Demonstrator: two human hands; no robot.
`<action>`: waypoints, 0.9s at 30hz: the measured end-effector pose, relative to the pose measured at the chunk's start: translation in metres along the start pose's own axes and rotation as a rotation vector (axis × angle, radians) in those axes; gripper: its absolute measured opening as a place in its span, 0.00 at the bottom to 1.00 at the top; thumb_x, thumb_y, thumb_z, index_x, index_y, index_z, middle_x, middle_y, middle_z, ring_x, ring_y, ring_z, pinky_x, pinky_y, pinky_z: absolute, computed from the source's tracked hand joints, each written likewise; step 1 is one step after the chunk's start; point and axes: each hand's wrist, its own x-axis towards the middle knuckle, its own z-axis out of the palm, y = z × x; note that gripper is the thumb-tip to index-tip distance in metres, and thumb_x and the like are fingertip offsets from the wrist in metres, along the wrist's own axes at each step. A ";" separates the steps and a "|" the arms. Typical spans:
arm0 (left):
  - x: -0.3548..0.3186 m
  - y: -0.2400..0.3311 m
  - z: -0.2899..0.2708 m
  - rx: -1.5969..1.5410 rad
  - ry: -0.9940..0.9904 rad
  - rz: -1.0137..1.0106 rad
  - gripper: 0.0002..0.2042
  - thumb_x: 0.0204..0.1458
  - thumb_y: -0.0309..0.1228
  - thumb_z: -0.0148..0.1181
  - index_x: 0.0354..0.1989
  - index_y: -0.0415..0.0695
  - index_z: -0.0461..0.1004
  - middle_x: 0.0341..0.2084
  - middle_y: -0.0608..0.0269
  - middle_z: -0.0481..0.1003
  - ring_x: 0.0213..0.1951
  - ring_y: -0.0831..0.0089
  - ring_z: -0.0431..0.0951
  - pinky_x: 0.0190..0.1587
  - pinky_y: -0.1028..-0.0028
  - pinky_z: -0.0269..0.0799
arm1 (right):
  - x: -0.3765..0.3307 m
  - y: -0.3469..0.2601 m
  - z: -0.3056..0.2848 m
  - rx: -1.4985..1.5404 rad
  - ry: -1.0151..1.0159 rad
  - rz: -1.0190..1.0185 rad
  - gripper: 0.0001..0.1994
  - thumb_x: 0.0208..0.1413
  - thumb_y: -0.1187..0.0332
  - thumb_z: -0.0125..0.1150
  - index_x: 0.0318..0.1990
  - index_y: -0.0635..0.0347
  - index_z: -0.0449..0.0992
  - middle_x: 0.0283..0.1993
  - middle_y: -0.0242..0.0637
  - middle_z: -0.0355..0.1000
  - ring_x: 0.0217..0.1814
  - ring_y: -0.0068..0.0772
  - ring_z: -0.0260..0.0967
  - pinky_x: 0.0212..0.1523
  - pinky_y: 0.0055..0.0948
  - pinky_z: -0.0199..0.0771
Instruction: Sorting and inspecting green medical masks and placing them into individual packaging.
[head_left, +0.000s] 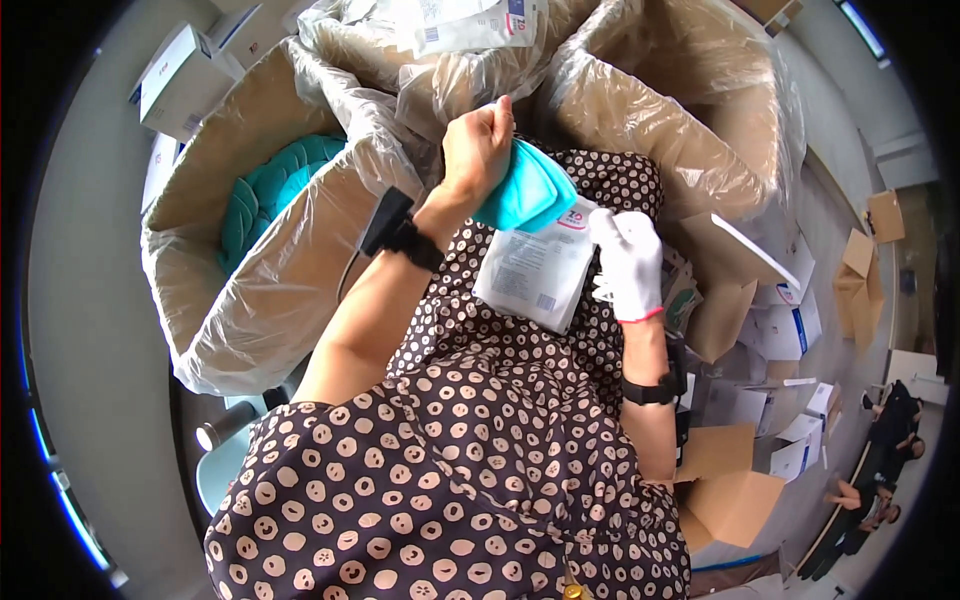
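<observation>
My bare left hand (pixel 478 152) is closed on a small stack of teal folded face masks (pixel 530 190), which fan out below its fingers. Just under them, over my lap, lies a white printed plastic pouch (pixel 530 275), its top edge overlapped by the masks. My right hand (pixel 630 262), in a white glove, is closed at the pouch's upper right edge and appears to pinch it. The fingertips of that hand are partly hidden. To the left, a carton lined with clear plastic (pixel 255 320) holds a pile of more teal masks (pixel 265 200).
Ahead stands another lined carton with white pouches (pixel 475 25) on top. A third lined carton (pixel 660 140) is at the right. Opened brown cartons (pixel 735 505) and white boxes (pixel 790 330) litter the floor at right. White boxes (pixel 180 85) stand far left. People (pixel 870 490) sit at lower right.
</observation>
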 end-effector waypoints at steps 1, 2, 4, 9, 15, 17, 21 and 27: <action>-0.005 0.003 -0.003 0.021 0.036 -0.002 0.25 0.62 0.45 0.48 0.20 0.36 0.71 0.12 0.52 0.65 0.17 0.72 0.63 0.26 0.68 0.65 | 0.002 -0.014 0.012 0.043 -0.042 -0.019 0.13 0.51 0.64 0.68 0.29 0.63 0.70 0.26 0.28 0.66 0.23 0.16 0.61 0.24 0.20 0.64; -0.010 0.010 -0.006 0.038 0.031 -0.016 0.25 0.62 0.45 0.49 0.19 0.36 0.70 0.11 0.55 0.63 0.17 0.74 0.61 0.25 0.69 0.64 | 0.001 -0.031 0.025 0.082 -0.077 -0.036 0.16 0.46 0.66 0.72 0.31 0.68 0.71 0.33 0.35 0.73 0.29 0.20 0.68 0.32 0.23 0.72; -0.019 0.018 -0.001 -0.092 0.010 -0.037 0.25 0.62 0.45 0.49 0.18 0.37 0.69 0.11 0.59 0.61 0.18 0.76 0.59 0.23 0.70 0.62 | 0.000 -0.041 0.042 0.197 -0.113 0.193 0.15 0.45 0.69 0.72 0.34 0.68 0.71 0.32 0.35 0.74 0.28 0.20 0.69 0.33 0.21 0.72; -0.001 0.017 -0.009 -0.912 -0.345 -0.423 0.20 0.63 0.41 0.47 0.23 0.40 0.72 0.18 0.62 0.72 0.23 0.75 0.70 0.31 0.75 0.67 | -0.007 -0.045 0.033 0.409 -0.078 0.168 0.11 0.45 0.77 0.68 0.35 0.65 0.72 0.30 0.30 0.72 0.31 0.17 0.70 0.33 0.20 0.72; 0.066 -0.042 -0.052 -1.705 -0.708 -0.878 0.20 0.59 0.43 0.52 0.40 0.32 0.70 0.30 0.56 0.75 0.33 0.67 0.77 0.36 0.74 0.79 | -0.016 -0.045 -0.007 0.309 0.152 -0.056 0.10 0.43 0.80 0.66 0.34 0.64 0.73 0.30 0.29 0.71 0.31 0.16 0.67 0.34 0.20 0.69; 0.065 -0.021 -0.060 -1.250 -0.395 -0.896 0.26 0.56 0.52 0.54 0.36 0.35 0.74 0.28 0.55 0.77 0.33 0.68 0.79 0.35 0.76 0.78 | -0.016 -0.039 -0.017 0.207 0.225 -0.103 0.09 0.44 0.77 0.67 0.31 0.63 0.71 0.27 0.28 0.70 0.29 0.16 0.65 0.32 0.20 0.68; 0.023 0.032 -0.071 -0.588 -0.742 -0.693 0.30 0.53 0.61 0.51 0.32 0.41 0.76 0.22 0.56 0.79 0.25 0.70 0.80 0.30 0.76 0.77 | -0.018 -0.045 -0.004 -0.346 0.294 -0.321 0.10 0.46 0.71 0.67 0.31 0.63 0.70 0.27 0.34 0.70 0.27 0.21 0.67 0.29 0.24 0.70; -0.022 0.033 -0.024 -0.035 -0.969 -0.228 0.17 0.55 0.41 0.58 0.38 0.35 0.78 0.26 0.62 0.78 0.28 0.77 0.76 0.32 0.75 0.72 | -0.028 -0.026 0.049 -0.797 -0.050 -0.687 0.15 0.34 0.70 0.65 0.32 0.58 0.67 0.27 0.38 0.63 0.22 0.43 0.69 0.23 0.36 0.71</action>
